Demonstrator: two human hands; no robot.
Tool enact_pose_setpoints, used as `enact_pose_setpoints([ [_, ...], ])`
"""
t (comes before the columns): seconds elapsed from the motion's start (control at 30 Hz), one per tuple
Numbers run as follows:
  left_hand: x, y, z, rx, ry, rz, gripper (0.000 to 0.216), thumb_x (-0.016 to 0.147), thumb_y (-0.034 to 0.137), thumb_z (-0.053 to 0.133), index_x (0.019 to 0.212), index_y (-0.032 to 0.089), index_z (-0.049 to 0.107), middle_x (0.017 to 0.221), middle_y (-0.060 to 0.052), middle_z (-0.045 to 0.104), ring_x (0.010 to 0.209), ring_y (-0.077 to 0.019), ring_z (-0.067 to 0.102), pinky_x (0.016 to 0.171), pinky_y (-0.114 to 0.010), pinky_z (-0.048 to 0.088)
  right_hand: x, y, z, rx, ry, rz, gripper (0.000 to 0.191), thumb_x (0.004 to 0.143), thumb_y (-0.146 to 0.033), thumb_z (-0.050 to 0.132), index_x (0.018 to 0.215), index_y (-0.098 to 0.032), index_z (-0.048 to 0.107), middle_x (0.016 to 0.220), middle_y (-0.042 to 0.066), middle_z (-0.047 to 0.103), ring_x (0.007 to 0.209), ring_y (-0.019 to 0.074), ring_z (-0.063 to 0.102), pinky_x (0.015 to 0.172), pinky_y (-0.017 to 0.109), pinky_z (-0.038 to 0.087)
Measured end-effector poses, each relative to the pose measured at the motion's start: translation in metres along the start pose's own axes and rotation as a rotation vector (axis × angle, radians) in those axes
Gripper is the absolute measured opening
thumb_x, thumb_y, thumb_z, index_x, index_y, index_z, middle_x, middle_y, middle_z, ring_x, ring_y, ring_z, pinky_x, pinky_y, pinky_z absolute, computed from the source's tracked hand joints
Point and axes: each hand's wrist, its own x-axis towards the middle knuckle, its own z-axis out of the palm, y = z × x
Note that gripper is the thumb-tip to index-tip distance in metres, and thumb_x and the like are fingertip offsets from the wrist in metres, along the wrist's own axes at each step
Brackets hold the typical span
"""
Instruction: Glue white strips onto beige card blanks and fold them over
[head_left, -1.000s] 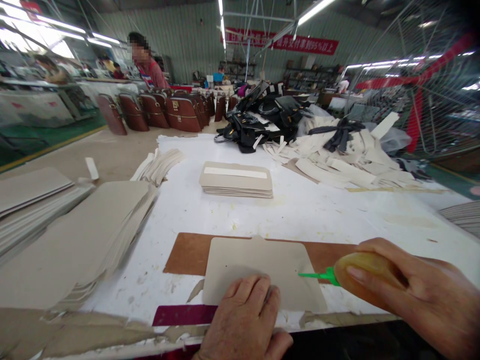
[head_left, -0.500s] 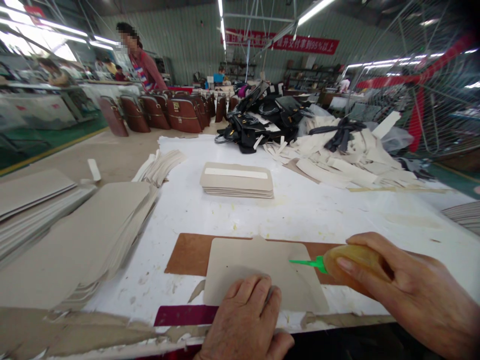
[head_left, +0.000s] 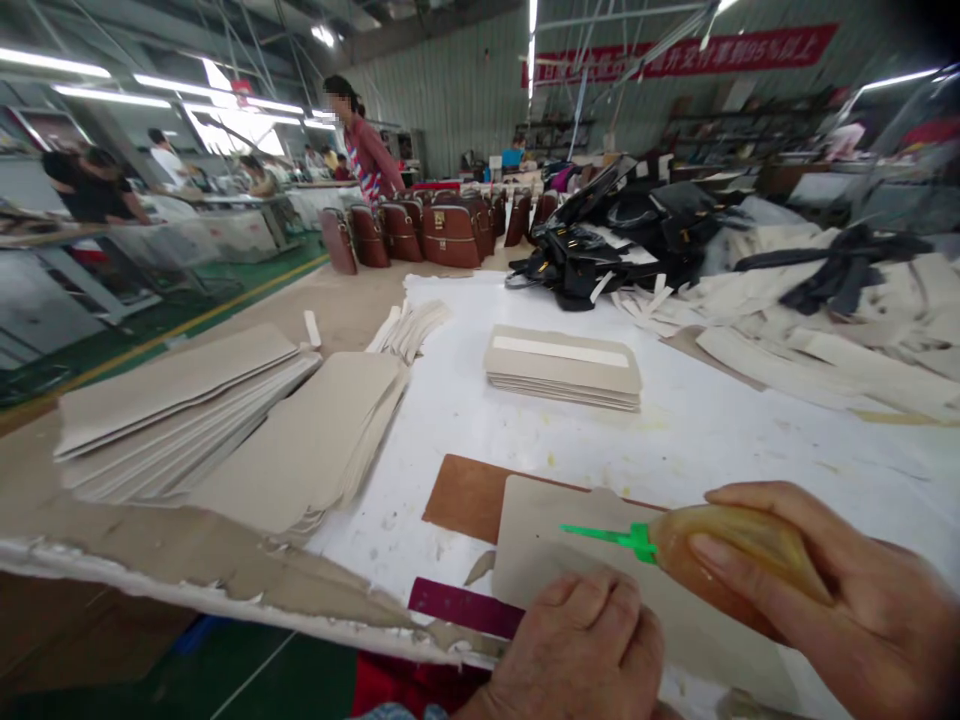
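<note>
Pointing leftward across a flat sheet: the nozzle lies just beyond the resting hand

The right hand [head_left: 855,600] is wrapped round a rounded, amber, translucent squeeze bottle [head_left: 772,545], thumb along its near side and index finger over its top. From this grip the bottle's long axis runs left across the view, ending in a slim, bright green, tapered nozzle [head_left: 600,536]. The nozzle tip is over the left part of a flat beige sheet with rounded corners [head_left: 517,515], close to a small dark dot [head_left: 537,537]; whether it touches the surface, I cannot tell.

The sheet lies on the white table covering [head_left: 420,430] by the person's side of the table, partly over a flat brown strip [head_left: 469,497] that shows past its left end. Its long axis runs left to right, slanting towards the person at the right.

The left hand [head_left: 585,640] is nearer the person than the nozzle. It rests palm down on the sheet's near part, fingers bent and close together, grasping nothing visible, though its underside is hidden. A dark magenta strip [head_left: 465,607] lies just left of it. Past the sheet, well apart from both hands, sits a neat stack of beige pieces [head_left: 555,374], topped by a white strip [head_left: 562,350].
</note>
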Motion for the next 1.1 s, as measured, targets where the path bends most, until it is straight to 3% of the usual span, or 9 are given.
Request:
enact_pose_setpoints([
  [0.17,0.001,0.002,0.002,0.003,0.068,-0.003,0.059,0.104,0.072,0.056,0.111,0.015,0.072,0.119,-0.007,0.075,0.111,-0.022,0.068,0.099,-0.031,0.055,0.009,-0.018,0.008,0.027,-0.188,0.012,0.048,0.089,-0.078,0.06,0.096,-0.032,0.071,0.069,-0.003,0.073,0.054,0.0201,0.068,0.047,0.027,0.055],
  [0.3,0.005,0.0,-0.002,-0.013,0.073,-0.008,0.06,0.108,0.068,0.05,0.114,0.013,0.072,0.116,-0.007,0.074,0.108,-0.0217,0.069,0.099,-0.031,0.054,0.002,-0.036,0.011,0.023,-0.173,0.109,0.049,0.095,-0.077,0.052,0.097,-0.03,0.067,0.074,-0.004,0.073,0.063,0.0201,0.068,0.057,0.03,0.055],
  [0.4,0.005,-0.001,-0.004,-0.042,0.008,-0.01,0.059,0.108,0.068,0.051,0.117,0.012,0.07,0.119,-0.007,0.074,0.114,-0.0232,0.068,0.103,-0.033,0.053,0.004,-0.036,0.014,0.05,-0.24,0.053,0.049,0.095,-0.077,0.055,0.098,-0.03,0.068,0.074,-0.004,0.073,0.062,0.0195,0.069,0.054,0.028,0.054],
  [0.5,0.004,-0.001,-0.004,-0.051,0.024,-0.014,0.058,0.109,0.068,0.05,0.115,0.014,0.071,0.119,-0.006,0.074,0.117,-0.0234,0.067,0.102,-0.032,0.053,0.01,-0.03,0.017,0.065,-0.308,-0.026,0.049,0.095,-0.076,0.057,0.098,-0.029,0.069,0.072,-0.003,0.073,0.057,0.0193,0.069,0.049,0.026,0.054],
  [0.63,0.005,-0.001,-0.006,-0.041,0.035,-0.006,0.059,0.11,0.068,0.048,0.115,0.014,0.072,0.119,-0.008,0.075,0.119,-0.0245,0.067,0.101,-0.033,0.054,0.014,-0.036,0.021,0.042,-0.261,-0.122,0.045,0.099,-0.072,0.055,0.094,-0.029,0.068,0.067,-0.003,0.07,0.051,0.0183,0.066,0.046,0.027,0.051],
  [0.8,0.006,-0.002,-0.006,-0.056,0.128,-0.029,0.053,0.111,0.063,0.048,0.107,0.015,0.072,0.108,-0.004,0.075,0.104,-0.0209,0.069,0.093,-0.03,0.056,0.017,-0.05,0.021,-0.007,-0.152,-0.278,0.034,0.102,-0.061,0.057,0.091,-0.03,0.065,0.069,-0.005,0.072,0.052,0.0172,0.068,0.043,0.026,0.047],
  [0.93,0.004,0.0,-0.002,-0.036,0.093,-0.032,0.036,0.111,0.048,0.055,0.113,0.015,0.07,0.113,-0.003,0.074,0.107,-0.0197,0.068,0.098,-0.028,0.053,0.021,-0.046,0.014,-0.023,-0.134,-0.271,0.04,0.102,-0.064,0.055,0.082,-0.029,0.062,0.06,-0.005,0.067,0.044,0.0173,0.064,0.038,0.028,0.042],
  [1.1,0.001,0.002,0.002,-0.017,0.027,-0.007,0.038,0.108,0.051,0.06,0.111,0.015,0.069,0.115,-0.006,0.075,0.11,-0.0215,0.069,0.098,-0.03,0.055,0.018,-0.03,0.008,-0.049,-0.23,-0.2,0.042,0.1,-0.069,0.057,0.087,-0.03,0.065,0.057,-0.006,0.064,0.042,0.017,0.061,0.04,0.028,0.041],
])
